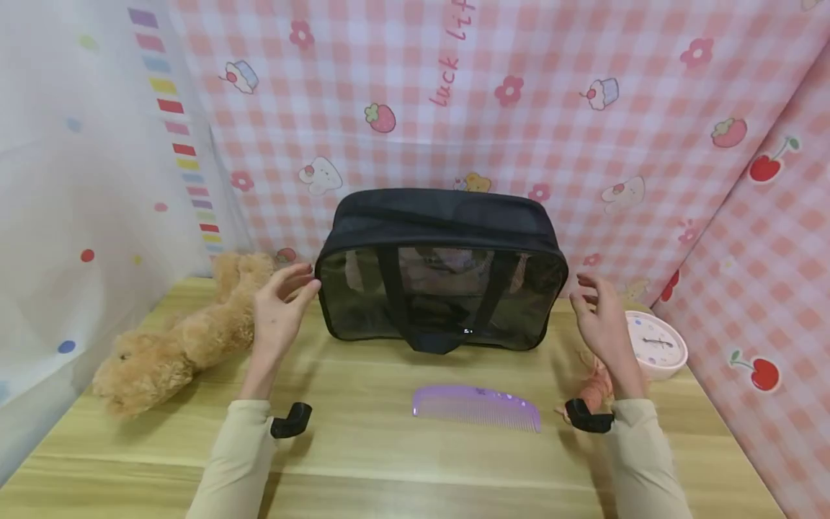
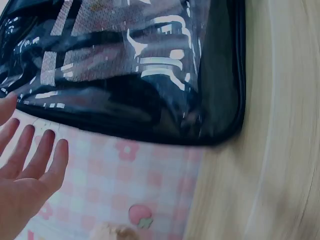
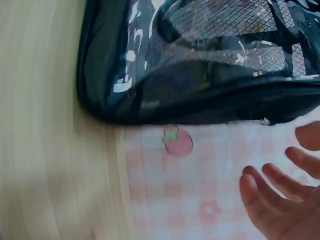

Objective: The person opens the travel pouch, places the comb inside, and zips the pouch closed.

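Observation:
A black bag (image 1: 444,223) with a see-through front and dark handle straps stands upright at the back of the table. Close by its left side is my left hand (image 1: 280,306), fingers loosely bent with nothing between them; whether a fingertip touches the bag I cannot tell. On the other side my right hand (image 1: 601,317) hovers a little apart from the bag, its fingers also relaxed and holding nothing. In the left wrist view the left hand (image 2: 32,175) has its fingers spread below the bag's edge. The right wrist view has the right hand (image 3: 282,195) beside the bag.
A purple comb (image 1: 476,407) lies in front of the bag. To the left is a fluffy tan stuffed toy (image 1: 188,339). A pinkish-orange object (image 1: 595,393) lies partly hidden under the right forearm, near a round white clock (image 1: 658,344). Patterned cloth (image 1: 415,144) hangs behind the table.

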### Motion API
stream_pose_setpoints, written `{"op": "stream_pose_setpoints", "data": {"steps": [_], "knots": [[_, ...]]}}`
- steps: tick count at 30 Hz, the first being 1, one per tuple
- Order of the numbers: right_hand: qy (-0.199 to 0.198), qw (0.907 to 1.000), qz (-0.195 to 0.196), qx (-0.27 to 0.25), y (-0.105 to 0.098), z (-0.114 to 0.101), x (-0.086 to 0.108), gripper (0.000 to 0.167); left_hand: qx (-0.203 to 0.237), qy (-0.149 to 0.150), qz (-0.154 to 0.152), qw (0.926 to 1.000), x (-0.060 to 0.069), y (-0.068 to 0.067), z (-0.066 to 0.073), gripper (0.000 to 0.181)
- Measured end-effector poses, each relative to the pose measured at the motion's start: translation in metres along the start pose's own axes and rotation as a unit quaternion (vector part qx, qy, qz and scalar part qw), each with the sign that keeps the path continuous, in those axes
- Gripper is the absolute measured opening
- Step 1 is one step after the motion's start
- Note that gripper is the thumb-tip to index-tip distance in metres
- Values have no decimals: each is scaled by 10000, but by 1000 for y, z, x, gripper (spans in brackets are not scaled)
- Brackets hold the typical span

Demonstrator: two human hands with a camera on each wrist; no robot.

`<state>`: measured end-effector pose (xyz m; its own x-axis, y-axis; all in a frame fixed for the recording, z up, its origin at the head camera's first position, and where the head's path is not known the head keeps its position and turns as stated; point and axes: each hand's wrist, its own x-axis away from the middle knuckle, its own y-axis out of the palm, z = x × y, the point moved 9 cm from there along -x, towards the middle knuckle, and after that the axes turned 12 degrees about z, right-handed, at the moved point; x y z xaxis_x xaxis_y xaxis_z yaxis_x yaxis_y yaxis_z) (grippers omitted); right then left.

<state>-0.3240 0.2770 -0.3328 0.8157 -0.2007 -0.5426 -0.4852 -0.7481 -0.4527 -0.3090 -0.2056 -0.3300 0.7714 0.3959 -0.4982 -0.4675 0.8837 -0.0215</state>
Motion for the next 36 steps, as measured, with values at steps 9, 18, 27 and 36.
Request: {"op": "stream_pose_setpoints", "data": {"steps": [9, 18, 27, 36], "knots": [[1700, 9684, -304, -1800, 38, 23, -10, 40, 675, -517, 205, 9962, -3, 13, -10, 28], [2459, 9297, -9, -2741, 43, 35, -10, 10, 793, -517, 316, 9950, -4, 12, 0, 26], [2674, 9180, 854, -2800, 34, 47, -8, 7, 577, -375, 233, 9974, 2, 13, 20, 26], [2544, 9141, 1217, -2914, 30, 46, -14, 4, 625, -227, 317, 9973, 0, 10, 24, 26]]}}
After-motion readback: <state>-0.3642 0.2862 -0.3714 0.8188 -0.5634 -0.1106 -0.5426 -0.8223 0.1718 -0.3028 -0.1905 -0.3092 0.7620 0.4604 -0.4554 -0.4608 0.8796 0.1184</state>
